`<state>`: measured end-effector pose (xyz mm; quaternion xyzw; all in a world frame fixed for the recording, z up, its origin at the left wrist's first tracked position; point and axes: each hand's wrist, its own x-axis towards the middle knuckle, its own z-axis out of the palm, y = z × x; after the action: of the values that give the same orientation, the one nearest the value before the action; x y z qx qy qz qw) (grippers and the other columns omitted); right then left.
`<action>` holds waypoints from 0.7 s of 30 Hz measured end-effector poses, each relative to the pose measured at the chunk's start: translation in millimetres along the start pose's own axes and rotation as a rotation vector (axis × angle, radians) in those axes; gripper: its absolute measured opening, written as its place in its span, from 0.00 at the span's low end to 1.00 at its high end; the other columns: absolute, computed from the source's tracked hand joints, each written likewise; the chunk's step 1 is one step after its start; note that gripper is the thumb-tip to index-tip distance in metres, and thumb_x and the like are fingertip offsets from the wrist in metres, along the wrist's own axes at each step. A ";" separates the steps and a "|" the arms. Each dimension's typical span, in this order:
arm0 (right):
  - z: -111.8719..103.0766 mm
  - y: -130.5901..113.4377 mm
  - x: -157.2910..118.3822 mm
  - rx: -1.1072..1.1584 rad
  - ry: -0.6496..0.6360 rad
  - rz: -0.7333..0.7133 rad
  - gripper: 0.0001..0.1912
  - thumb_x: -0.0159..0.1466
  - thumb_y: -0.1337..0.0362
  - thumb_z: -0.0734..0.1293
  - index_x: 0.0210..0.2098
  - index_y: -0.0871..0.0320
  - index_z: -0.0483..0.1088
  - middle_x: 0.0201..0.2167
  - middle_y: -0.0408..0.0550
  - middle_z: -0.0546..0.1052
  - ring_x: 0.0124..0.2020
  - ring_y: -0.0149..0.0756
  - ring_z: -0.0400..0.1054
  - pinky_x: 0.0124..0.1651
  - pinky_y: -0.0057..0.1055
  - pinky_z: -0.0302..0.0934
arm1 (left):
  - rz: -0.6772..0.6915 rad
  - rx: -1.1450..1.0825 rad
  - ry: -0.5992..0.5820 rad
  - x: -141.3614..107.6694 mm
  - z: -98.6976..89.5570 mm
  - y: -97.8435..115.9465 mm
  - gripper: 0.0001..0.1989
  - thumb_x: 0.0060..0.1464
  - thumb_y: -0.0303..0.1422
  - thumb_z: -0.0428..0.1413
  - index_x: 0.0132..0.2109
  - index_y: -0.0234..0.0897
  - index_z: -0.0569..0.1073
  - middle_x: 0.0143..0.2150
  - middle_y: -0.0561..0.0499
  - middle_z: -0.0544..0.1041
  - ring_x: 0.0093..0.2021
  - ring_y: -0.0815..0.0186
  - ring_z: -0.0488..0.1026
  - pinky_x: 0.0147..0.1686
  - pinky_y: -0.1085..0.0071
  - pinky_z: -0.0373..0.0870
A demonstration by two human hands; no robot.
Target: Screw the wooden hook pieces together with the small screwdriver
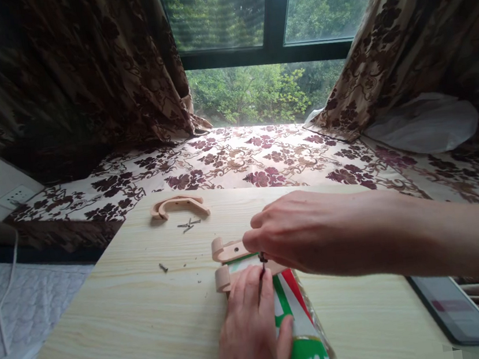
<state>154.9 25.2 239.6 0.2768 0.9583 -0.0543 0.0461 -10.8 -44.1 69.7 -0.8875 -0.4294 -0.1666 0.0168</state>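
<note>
My right hand (293, 228) is closed in a fist over the lower of two wooden hooks. Below the fist shows the metal shaft of a screwdriver (262, 257); its handle is hidden in my fingers. My left hand (250, 318) presses down on the lower wooden hook (222, 279), fingertips close around the foot of the shaft. The upper wooden hook (231, 251), with a dark screw hole, lies alongside, partly under my right hand. Both hooks rest on a green, white and red plastic packet (306, 349).
Two more curved wooden hooks (179, 203) lie at the table's back left. Several screws (190, 225) are beside them, and one single screw (163, 267) lies nearer. A phone (454, 307) lies at the right edge of the wooden table (122, 328). A patterned cloth (254, 154) covers the window ledge.
</note>
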 end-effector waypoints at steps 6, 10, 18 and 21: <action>12.0 2.5 -0.3 -0.012 0.014 -0.031 0.06 0.62 0.75 0.61 0.31 0.60 0.66 0.23 0.43 0.68 0.22 0.29 0.55 0.24 0.30 0.47 | 0.000 0.012 -0.004 -0.6 0.0 1.0 0.28 0.54 0.33 0.51 0.61 0.29 0.62 0.60 0.37 0.66 0.60 0.50 0.64 0.52 0.58 0.71; 12.5 3.0 1.0 -0.054 -0.003 0.015 0.06 0.62 0.73 0.61 0.29 0.60 0.66 0.22 0.42 0.68 0.20 0.28 0.52 0.22 0.30 0.45 | 0.015 0.024 0.014 -1.1 2.5 0.4 0.28 0.54 0.34 0.52 0.61 0.28 0.62 0.60 0.37 0.66 0.60 0.50 0.64 0.52 0.58 0.72; -2.5 -6.8 -0.6 -0.046 -0.084 0.039 0.06 0.61 0.76 0.62 0.32 0.60 0.66 0.25 0.43 0.71 0.21 0.29 0.56 0.23 0.30 0.46 | -0.036 -0.015 -0.035 -0.1 -1.0 1.3 0.28 0.55 0.33 0.50 0.62 0.32 0.60 0.60 0.38 0.66 0.61 0.50 0.63 0.52 0.58 0.71; 10.0 -4.8 0.0 -0.052 -0.006 -0.001 0.06 0.62 0.75 0.61 0.33 0.60 0.66 0.26 0.44 0.70 0.21 0.29 0.55 0.22 0.30 0.46 | -0.055 -0.035 -0.057 -0.5 -1.9 2.1 0.28 0.55 0.33 0.50 0.62 0.33 0.60 0.60 0.38 0.66 0.61 0.50 0.63 0.52 0.58 0.71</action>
<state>153.0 19.9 230.0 0.2747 0.9594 -0.0302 0.0561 -10.0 -46.1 71.6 -0.8800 -0.4508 -0.1490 -0.0157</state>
